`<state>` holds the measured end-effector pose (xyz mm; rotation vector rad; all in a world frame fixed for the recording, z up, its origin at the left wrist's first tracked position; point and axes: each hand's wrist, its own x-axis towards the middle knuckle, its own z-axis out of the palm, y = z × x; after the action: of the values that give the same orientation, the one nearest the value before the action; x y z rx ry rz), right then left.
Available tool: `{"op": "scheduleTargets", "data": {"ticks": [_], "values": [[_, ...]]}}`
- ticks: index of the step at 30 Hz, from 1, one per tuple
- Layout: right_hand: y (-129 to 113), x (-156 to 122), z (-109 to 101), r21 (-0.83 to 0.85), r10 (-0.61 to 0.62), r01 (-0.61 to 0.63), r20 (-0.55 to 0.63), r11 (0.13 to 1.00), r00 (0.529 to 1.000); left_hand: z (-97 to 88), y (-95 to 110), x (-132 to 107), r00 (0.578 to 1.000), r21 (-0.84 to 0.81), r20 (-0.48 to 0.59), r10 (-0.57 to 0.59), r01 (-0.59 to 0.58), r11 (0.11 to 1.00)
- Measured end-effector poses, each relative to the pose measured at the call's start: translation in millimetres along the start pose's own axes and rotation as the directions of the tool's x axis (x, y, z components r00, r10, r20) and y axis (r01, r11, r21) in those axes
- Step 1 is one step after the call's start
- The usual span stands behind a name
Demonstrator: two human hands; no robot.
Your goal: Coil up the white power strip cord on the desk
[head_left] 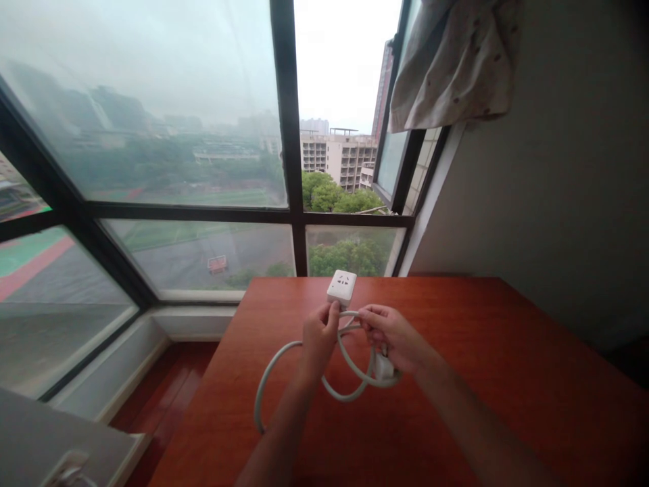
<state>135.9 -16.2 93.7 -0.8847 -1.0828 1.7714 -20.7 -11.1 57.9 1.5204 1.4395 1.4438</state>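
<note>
A white extension socket (341,287) with one outlet face sits near the far side of the table, just beyond my left hand (320,331). That hand is closed on the white cord where it leaves the socket. My right hand (388,333) pinches the same cord (349,314) a short way to the right. From there the cord loops loosely over the tabletop, one wide bend passing left behind my left forearm. Its white plug (384,367) hangs just below my right palm, partly covered by the hand and cord.
The reddish-brown wooden table (446,419) ends at a far edge close to the dark window frame (297,243). One window sash (400,162) stands open at the right, under a patterned curtain (456,67). A wall socket (71,470) is at lower left.
</note>
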Motion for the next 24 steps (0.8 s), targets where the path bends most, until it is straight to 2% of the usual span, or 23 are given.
{"op": "scheduleTargets", "data": {"ticks": [3,6,9,11,13,16,18,19,21,24], "values": [[1,2,0,0.084,0.045,-0.044,-0.005,0.995,0.999,0.5,-3,-1,0.998,0.093,-0.016,0.056,-0.054,0.994],[1,5,-1,0.089,0.057,-0.055,-0.028,0.994,0.998,1.2,-5,-2,0.996,0.159,-0.021,0.09,-0.085,0.984],[2,6,-1,-0.015,-0.028,0.026,-0.084,1.0,0.996,2.4,-5,-3,0.994,0.179,-0.029,0.105,-0.099,0.979],[4,5,-1,-0.166,-0.138,0.116,-0.131,0.979,0.982,3.0,-4,-4,0.995,0.152,-0.032,0.092,-0.087,0.985],[5,1,-3,-0.356,-0.259,0.203,-0.119,0.912,0.958,3.1,-3,-4,0.998,0.081,-0.022,0.057,-0.055,0.995],[3,-6,-8,-0.634,-0.384,0.297,-0.001,0.714,0.923,3.0,-2,-3,1.0,-0.048,0.019,-0.016,0.017,0.999],[1,-10,-17,-0.738,-0.421,0.338,0.08,0.584,0.903,2.4,-2,-1,0.998,-0.096,0.037,-0.058,0.061,0.993],[0,-11,-24,-0.758,-0.434,0.351,0.101,0.549,0.895,1.7,-3,0,0.996,-0.111,0.034,-0.078,0.082,0.99],[3,-14,-41,-0.765,-0.477,0.355,0.072,0.537,0.876,-0.8,-5,3,0.993,-0.143,0.005,-0.12,0.119,0.982],[20,-21,-70,-0.808,-0.549,0.251,-0.105,0.534,0.829,-6.7,-9,7,0.981,-0.228,-0.072,-0.181,0.16,0.96]]}}
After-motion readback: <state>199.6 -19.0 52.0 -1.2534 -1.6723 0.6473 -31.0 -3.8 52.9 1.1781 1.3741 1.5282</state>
